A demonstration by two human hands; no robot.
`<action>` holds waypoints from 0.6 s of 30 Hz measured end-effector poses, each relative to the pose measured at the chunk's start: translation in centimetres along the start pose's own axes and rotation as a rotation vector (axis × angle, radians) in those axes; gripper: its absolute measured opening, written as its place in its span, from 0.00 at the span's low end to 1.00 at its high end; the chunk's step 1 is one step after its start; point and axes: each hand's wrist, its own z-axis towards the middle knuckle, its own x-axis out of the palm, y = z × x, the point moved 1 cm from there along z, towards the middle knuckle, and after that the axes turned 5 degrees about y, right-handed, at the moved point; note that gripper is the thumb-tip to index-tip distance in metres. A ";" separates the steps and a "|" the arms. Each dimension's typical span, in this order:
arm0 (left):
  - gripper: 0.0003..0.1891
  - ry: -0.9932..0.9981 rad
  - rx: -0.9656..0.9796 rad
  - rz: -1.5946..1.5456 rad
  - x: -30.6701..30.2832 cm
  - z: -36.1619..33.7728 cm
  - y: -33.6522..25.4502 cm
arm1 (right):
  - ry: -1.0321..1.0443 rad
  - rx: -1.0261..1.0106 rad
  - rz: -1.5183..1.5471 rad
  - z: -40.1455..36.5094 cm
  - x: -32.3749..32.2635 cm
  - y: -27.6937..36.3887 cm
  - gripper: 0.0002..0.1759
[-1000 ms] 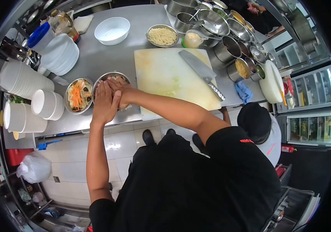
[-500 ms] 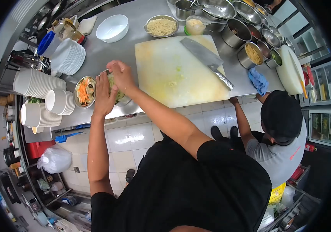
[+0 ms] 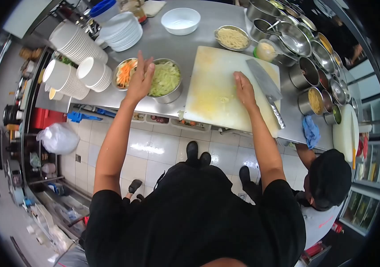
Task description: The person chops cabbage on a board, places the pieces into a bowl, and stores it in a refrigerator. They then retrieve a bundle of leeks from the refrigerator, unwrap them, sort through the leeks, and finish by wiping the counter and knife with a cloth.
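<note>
My left hand [image 3: 141, 82], fingers stretched and holding nothing, hovers at the edges of two metal bowls. One is a bowl of chopped cabbage [image 3: 165, 79]; the other holds shredded carrot [image 3: 126, 71] with dark pieces, partly hidden by the hand. My right hand [image 3: 245, 90] is over the white cutting board [image 3: 212, 71], its fingers extended with nothing in them. A few cabbage scraps [image 3: 224, 99] lie on the board beside it. To the right of that hand rests a cleaver [image 3: 265, 82], its handle toward the table's front edge.
White bowls [image 3: 96, 74] stand stacked at left, near stacked plates [image 3: 121, 32]. A white bowl [image 3: 180, 21] and a dish of noodles [image 3: 232, 38] sit behind. Metal pots [image 3: 303, 70] and a blue cloth [image 3: 311, 131] are at right. A co-worker in a black cap [image 3: 330, 178] is beside me.
My hands were together over the cabbage bowl and have parted. The right one has moved across to the cutting board, while the left stays by the bowls. The view has shifted.
</note>
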 end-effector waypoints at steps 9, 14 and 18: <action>0.12 -0.369 -0.433 -0.273 0.6 -6.4 4.0 | 0.159 -0.052 -0.124 -3.9 1.8 2.8 0.23; 0.05 -0.168 -0.775 -0.786 2.5 -4.7 5.7 | 0.087 -0.164 -0.243 -3.5 1.7 3.0 0.24; 0.04 -0.204 -0.691 -0.832 2.7 -3.9 5.5 | 0.071 -0.115 -0.154 -3.8 1.8 3.0 0.25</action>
